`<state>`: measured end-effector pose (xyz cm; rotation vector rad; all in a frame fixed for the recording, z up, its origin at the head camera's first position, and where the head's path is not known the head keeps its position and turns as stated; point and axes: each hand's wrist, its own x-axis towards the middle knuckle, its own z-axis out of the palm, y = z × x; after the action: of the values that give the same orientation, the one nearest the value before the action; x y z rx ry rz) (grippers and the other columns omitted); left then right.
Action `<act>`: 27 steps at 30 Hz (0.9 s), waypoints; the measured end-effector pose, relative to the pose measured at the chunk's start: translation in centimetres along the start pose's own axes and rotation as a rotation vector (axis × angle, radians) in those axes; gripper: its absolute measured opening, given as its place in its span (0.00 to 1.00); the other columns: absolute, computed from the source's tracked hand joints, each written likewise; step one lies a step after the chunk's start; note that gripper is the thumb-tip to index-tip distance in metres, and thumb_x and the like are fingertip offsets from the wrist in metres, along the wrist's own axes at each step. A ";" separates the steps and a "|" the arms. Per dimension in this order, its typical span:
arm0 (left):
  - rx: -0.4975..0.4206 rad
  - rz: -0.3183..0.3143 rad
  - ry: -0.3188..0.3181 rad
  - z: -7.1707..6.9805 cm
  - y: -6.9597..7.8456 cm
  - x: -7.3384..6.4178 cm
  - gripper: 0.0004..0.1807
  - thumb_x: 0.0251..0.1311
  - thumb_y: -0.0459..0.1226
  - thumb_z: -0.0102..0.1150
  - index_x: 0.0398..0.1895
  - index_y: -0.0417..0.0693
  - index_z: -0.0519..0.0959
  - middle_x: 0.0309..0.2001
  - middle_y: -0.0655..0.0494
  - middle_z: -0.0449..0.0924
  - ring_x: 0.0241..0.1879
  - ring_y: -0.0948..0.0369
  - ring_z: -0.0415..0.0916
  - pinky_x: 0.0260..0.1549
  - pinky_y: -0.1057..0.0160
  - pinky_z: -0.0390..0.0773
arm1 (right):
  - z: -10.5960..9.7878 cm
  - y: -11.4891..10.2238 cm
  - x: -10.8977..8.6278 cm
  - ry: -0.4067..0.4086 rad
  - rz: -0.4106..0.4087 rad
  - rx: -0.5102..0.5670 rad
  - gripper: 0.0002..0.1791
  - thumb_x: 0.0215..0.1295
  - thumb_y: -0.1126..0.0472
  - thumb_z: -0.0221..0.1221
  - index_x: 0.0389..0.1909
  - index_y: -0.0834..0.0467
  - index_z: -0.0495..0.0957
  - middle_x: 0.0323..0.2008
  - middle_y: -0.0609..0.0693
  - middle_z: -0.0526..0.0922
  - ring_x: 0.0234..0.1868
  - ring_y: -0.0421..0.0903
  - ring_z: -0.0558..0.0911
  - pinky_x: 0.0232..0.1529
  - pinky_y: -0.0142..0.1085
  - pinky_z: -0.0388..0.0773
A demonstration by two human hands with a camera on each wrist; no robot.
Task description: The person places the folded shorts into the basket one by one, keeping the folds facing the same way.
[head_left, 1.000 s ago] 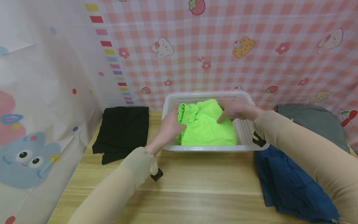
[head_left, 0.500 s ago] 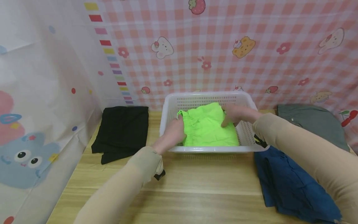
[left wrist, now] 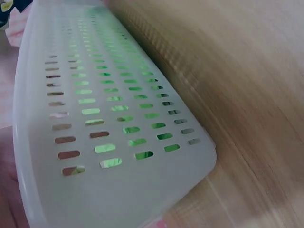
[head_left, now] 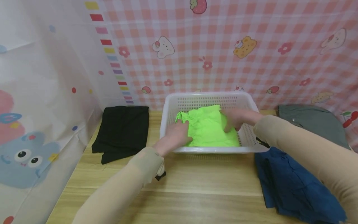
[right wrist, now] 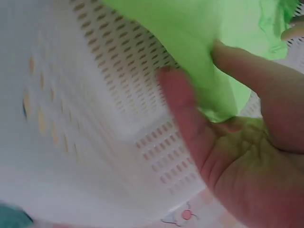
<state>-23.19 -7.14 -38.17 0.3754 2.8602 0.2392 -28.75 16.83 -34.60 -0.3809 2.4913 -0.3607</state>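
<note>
A folded neon-green garment [head_left: 209, 127] with a gathered elastic waistband lies in a white perforated plastic basket [head_left: 215, 150]. My left hand [head_left: 177, 133] rests on the garment's left end, fingers spread over the waistband. At the right edge my right hand [head_left: 237, 118] touches the cloth. In the right wrist view, the thumb of my right hand [right wrist: 256, 142] lies on the green garment [right wrist: 199, 42] and a fairly straight finger runs along its edge. The left wrist view looks at the basket's outer wall [left wrist: 118, 185], with green cloth showing through the slots; the left hand is mostly hidden there.
Folded black cloth [head_left: 123, 130] lies left of the basket on the wooden table [head_left: 195, 186]. Dark blue folded cloth [head_left: 293, 186] is at the front right, partly under my right arm. Grey-green cloth [head_left: 313, 121] lies behind it. A checked curtain [head_left: 207, 40] hangs behind the basket.
The green garment has settled lower and flatter in the basket. My left hand has moved slightly right over the waistband end; my right hand has shifted a little down with the cloth.
</note>
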 end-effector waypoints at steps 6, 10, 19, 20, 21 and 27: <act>-0.013 0.017 -0.062 -0.2 0.0 -0.2 0.42 0.66 0.52 0.69 0.78 0.42 0.67 0.65 0.38 0.78 0.57 0.44 0.82 0.52 0.47 0.87 | 0.6 0.0 -0.1 0.062 -0.040 -0.269 0.61 0.60 0.65 0.73 0.85 0.63 0.42 0.75 0.77 0.62 0.46 0.56 0.83 0.47 0.45 0.85; -0.014 0.019 -0.087 -0.1 -0.2 0.0 0.42 0.68 0.52 0.68 0.78 0.42 0.66 0.69 0.36 0.75 0.62 0.43 0.80 0.56 0.45 0.86 | 0.6 -0.2 -0.3 -0.001 -0.030 -0.324 0.59 0.58 0.64 0.72 0.85 0.60 0.47 0.77 0.77 0.59 0.40 0.51 0.81 0.35 0.36 0.80; 0.025 0.017 -0.148 -0.3 0.0 0.1 0.41 0.70 0.53 0.65 0.79 0.43 0.65 0.75 0.34 0.70 0.73 0.40 0.73 0.66 0.42 0.81 | 1.3 0.3 0.5 -0.171 0.053 -0.351 0.56 0.61 0.64 0.65 0.86 0.60 0.44 0.81 0.75 0.51 0.34 0.46 0.72 0.36 0.36 0.70; 0.031 0.014 -0.149 -0.2 0.0 0.1 0.41 0.70 0.54 0.64 0.79 0.43 0.65 0.76 0.33 0.69 0.73 0.40 0.72 0.66 0.42 0.81 | 1.4 0.4 0.6 -0.181 0.053 -0.351 0.56 0.61 0.64 0.64 0.86 0.60 0.43 0.81 0.75 0.51 0.33 0.46 0.71 0.36 0.36 0.70; 0.032 0.012 -0.150 -0.2 0.0 0.1 0.41 0.70 0.54 0.64 0.79 0.43 0.65 0.76 0.33 0.69 0.73 0.39 0.72 0.67 0.42 0.80 | 1.5 0.4 0.7 -0.186 0.054 -0.354 0.56 0.61 0.64 0.64 0.86 0.60 0.42 0.81 0.75 0.50 0.33 0.45 0.70 0.37 0.37 0.70; 0.040 0.011 -0.140 0.0 -0.2 0.1 0.41 0.71 0.55 0.63 0.79 0.43 0.65 0.75 0.30 0.68 0.71 0.38 0.74 0.67 0.41 0.80 | 1.7 0.2 1.0 -0.176 0.074 -0.353 0.57 0.61 0.65 0.64 0.86 0.60 0.41 0.82 0.74 0.50 0.41 0.50 0.76 0.45 0.41 0.73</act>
<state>-23.32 -7.30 -38.28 0.3998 2.7294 0.1513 -28.54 16.37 -36.48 -0.4376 2.3839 0.1413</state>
